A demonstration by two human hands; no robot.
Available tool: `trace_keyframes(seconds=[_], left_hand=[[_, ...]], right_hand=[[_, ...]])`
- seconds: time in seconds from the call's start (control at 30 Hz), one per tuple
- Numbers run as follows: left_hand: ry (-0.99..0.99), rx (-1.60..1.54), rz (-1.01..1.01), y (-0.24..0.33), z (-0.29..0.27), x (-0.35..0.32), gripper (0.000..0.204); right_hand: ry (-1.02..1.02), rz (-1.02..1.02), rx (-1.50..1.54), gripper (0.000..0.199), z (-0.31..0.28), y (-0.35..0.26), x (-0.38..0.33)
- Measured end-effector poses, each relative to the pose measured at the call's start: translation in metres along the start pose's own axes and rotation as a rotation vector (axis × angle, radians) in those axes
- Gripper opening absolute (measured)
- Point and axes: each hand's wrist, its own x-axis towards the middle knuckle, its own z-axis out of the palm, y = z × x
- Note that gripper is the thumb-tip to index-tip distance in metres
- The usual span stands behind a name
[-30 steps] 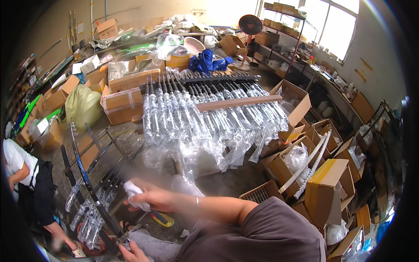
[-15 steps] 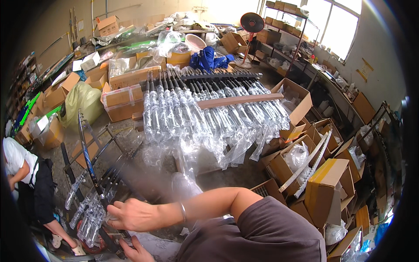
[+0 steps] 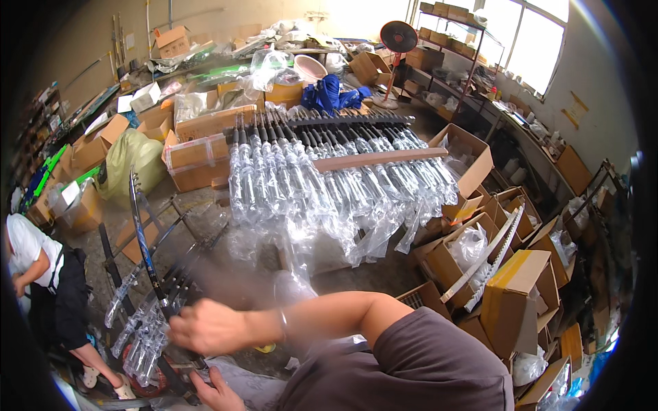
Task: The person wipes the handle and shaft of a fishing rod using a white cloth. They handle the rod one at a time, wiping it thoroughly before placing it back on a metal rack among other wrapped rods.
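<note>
So, handling step, apparently: fishing rod slants up at left beside plastic-sleeved rods. Right hand has fingers clamped round its shaft; left hand near lower end, grip can't tell. Next move probably needs steady support.

The rod at left was black with a blue stretch, the sleeve at lower centre plain grey-brown. The sack at left was pale yellow-green, the bundle at upper centre vivid blue, the carton at right brown, yellow-striped.
</note>
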Motion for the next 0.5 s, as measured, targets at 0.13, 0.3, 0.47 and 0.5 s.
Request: trace_keyframes(seconds=[0.13,0.3,0.47,0.5], left_hand=[[0.027,-0.108,-0.102,0.004,-0.003,-0.006,0.036],[0.039,-0.145,-0.120,0.013,-0.004,-0.003,0.033],[-0.041,-0.152,-0.193,0.019,-0.012,-0.002,0.034],[-0.068,-0.085,-0.170,0.016,-0.012,-0.002,0.035]], right_hand=[[0.058,-0.023,-0.012,0.016,-0.001,0.011,0.006],[0.002,-0.063,0.045,0.017,-0.001,-0.008,0.000],[0.058,-0.068,0.054,0.025,-0.007,0.017,0.013],[0.022,-0.083,0.072,0.026,-0.003,0.007,0.005]])
